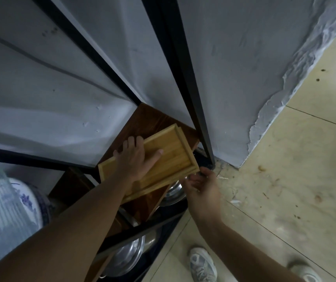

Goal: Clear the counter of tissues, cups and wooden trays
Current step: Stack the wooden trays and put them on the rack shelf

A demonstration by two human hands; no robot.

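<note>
Left fingers [131, 147] splayed flat on bamboo tray [171, 151]; right hand [200, 187] pinches its corner. Probably stiff, light: grip edges.

Black metal shelving frame [185, 82] set against a grey wall [234, 58] with peeling base. Dark wooden shelf board [151, 119] above steel basins [126, 255]. Blue-and-white ceramic vessel [31, 198] at left; white sneakers [202, 265] on beige floor tiles [295, 159].

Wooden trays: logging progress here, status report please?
Left hand flat on wooden trays. Right hand at their near corner. Trays stacked on dark shelf. Nothing blocking.
</note>
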